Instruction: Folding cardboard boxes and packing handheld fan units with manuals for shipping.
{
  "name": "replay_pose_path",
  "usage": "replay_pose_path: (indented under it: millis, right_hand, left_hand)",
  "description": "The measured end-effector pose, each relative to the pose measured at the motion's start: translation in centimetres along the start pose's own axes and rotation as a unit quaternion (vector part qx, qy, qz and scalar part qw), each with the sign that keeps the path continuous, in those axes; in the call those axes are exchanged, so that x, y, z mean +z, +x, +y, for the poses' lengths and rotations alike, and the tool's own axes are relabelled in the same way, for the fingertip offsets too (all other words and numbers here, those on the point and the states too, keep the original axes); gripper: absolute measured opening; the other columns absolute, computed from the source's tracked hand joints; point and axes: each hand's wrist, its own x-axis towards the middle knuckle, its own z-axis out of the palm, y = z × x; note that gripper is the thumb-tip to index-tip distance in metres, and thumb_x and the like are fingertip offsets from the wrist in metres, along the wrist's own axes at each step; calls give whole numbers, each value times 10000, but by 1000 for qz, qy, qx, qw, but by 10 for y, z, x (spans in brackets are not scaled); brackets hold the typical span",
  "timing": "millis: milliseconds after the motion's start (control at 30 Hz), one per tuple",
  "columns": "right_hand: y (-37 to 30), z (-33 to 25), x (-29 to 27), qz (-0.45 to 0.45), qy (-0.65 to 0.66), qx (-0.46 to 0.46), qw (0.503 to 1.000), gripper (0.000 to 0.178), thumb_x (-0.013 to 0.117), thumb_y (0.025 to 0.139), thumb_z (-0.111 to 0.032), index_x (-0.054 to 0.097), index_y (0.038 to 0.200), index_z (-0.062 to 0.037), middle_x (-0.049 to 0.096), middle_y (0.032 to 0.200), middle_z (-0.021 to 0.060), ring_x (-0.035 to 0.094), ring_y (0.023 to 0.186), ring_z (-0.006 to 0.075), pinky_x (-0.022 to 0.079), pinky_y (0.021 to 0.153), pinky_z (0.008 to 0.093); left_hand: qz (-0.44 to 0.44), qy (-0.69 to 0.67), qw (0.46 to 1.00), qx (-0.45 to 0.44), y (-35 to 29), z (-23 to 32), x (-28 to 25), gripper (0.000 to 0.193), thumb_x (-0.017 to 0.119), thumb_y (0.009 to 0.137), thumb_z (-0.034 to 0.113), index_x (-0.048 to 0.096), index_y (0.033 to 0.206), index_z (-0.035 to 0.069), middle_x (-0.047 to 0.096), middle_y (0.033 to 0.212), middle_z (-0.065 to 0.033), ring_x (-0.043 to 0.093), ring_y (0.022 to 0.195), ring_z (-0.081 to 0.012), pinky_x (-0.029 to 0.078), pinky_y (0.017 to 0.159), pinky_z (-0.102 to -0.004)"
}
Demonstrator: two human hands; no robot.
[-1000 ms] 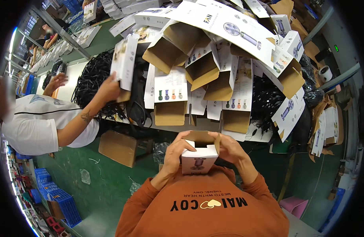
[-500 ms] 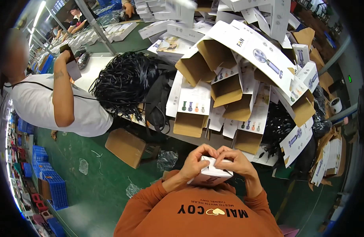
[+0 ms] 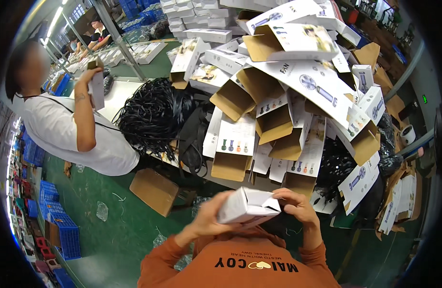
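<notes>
In front of my chest is a small white carton, tilted, its end with folded flaps facing right. My left hand is wrapped round the carton's left side. Beside the flap end, my right hand has its fingers bent and thumb apart, with fingertips at the carton's upper right corner. Nothing shows gripped between them. Just beyond my hands, a heap of printed white cartons lies on the table, many with open brown ends.
A bundle of black straps and a black bag lie left of the heap. A co-worker in a white shirt holds a carton at the left. A brown cardboard box and blue crates stand on the green floor.
The carton has turned and risen slightly, its flap end now toward the right. My left hand moved from its top to its side; my right hand drew back. The co-worker's head and arm shifted.
</notes>
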Motion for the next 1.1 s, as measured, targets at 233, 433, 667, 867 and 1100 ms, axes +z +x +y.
replay_pose_path:
  millis: [233,433,667,867,1100]
  right_hand:
    - [1,11,-13,70,-32,-18,997,312,610,814,-87,578,1091,52,580,1046,111,565,962,187,429,881,288]
    - [14,0,-1,104,-143,50,983,257,564,778,6,613,1026,51,601,972,84,583,912,156,448,812,246]
    - [31,-48,16,102,-126,138,977,278,538,746,-96,619,947,78,618,911,113,588,891,188,445,816,274]
    - [21,13,-22,-47,-33,173,983,403,605,877,-297,568,1178,-31,590,1077,73,540,979,183,421,861,314]
    - [41,39,-43,-12,-7,265,964,352,602,882,-266,585,1132,-18,607,1028,63,552,939,151,441,821,307]
  left_hand:
    - [398,330,856,29,59,26,-143,740,763,642,142,423,1288,14,529,1198,-173,529,1098,-278,415,925,-360]
    - [292,453,840,62,164,-34,-154,639,753,662,171,488,1226,28,564,1112,-152,584,951,-304,472,784,-354]
    - [411,30,910,-50,297,-173,-282,275,628,821,258,669,916,4,682,822,-127,634,740,-158,480,673,-290]
    - [504,-29,857,-105,378,-255,-379,479,587,835,428,652,913,-40,633,788,-89,573,753,-181,427,684,-330]
    - [514,-142,813,-233,405,-355,-417,894,601,772,559,239,1403,39,283,1416,-212,330,1280,-327,355,941,-460]
